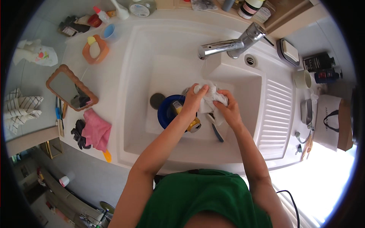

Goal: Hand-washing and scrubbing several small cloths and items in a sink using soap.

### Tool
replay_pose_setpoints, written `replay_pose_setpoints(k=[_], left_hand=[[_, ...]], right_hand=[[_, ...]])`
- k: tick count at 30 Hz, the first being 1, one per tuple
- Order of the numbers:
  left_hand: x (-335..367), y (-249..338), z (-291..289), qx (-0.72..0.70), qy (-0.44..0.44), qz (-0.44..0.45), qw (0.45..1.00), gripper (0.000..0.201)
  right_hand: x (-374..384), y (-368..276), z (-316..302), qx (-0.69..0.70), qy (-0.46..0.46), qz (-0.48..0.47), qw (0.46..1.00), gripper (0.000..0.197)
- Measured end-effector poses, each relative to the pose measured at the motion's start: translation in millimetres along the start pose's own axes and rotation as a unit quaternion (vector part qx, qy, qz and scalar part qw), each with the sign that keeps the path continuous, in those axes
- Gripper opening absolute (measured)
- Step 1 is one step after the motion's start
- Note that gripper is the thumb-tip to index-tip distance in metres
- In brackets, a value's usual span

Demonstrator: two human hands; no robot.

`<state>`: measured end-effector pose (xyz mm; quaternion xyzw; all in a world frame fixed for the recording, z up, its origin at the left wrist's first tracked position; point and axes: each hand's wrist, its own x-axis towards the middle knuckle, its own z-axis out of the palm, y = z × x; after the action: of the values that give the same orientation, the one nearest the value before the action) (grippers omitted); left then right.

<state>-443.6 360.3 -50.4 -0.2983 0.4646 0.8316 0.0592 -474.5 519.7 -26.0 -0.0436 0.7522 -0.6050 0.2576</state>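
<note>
Bunching white cloth (208, 102) between left hand (193, 99) and right hand (231, 111), held it with grip closed. Probably needed squeezing evenly, clear of the yellow can (194, 125).

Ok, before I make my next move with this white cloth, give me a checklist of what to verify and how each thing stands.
1. Left hand gripping the white cloth: ok.
2. Right hand gripping it too: ok.
3. Cloth held over the sink: ok.
4. Tap off: ok, no stream shows under the spout.
5. Yellow can standing upright: not ok, it is tipped over at the edge of the blue bowl, partly hidden by your forearm.
6. Cloth wet or dry: cannot tell, it only shows as crumpled.
</note>
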Motion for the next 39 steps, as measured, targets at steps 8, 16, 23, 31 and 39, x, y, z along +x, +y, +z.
replay_pose_setpoints(k=[8, 16, 23, 31, 39], left_hand=[[11.8, -8.9, 7.3, 0.016, -0.107, -0.027, 0.994, 0.067], [31.8, 25.8, -3.0, 0.018, -0.006, 0.1, 0.995, 0.038], [-29.9, 40.9, -52.9, 0.318, 0.068, 0.267, 0.907, 0.026], [-142.8, 66.7, -151.1, 0.588, 0.348, 0.386, 0.62, 0.038], [-181.0, 59.5, -234.6, 0.628, 0.473, 0.296, 0.543, 0.024]], right_hand=[[-8.9, -26.8, -42.5, -0.223, 0.124, -0.147, 0.956, 0.033], [10.2, -18.8, -59.8, -0.419, 0.088, -0.211, 0.879, 0.052], [45.2, -50.2, 19.6, 0.004, -0.085, -0.047, 0.995, 0.037], [87.6, -47.8, 50.9, 0.228, -0.082, 0.035, 0.97, 0.036], [49.9, -20.7, 63.4, 0.172, -0.113, 0.101, 0.973, 0.035]])
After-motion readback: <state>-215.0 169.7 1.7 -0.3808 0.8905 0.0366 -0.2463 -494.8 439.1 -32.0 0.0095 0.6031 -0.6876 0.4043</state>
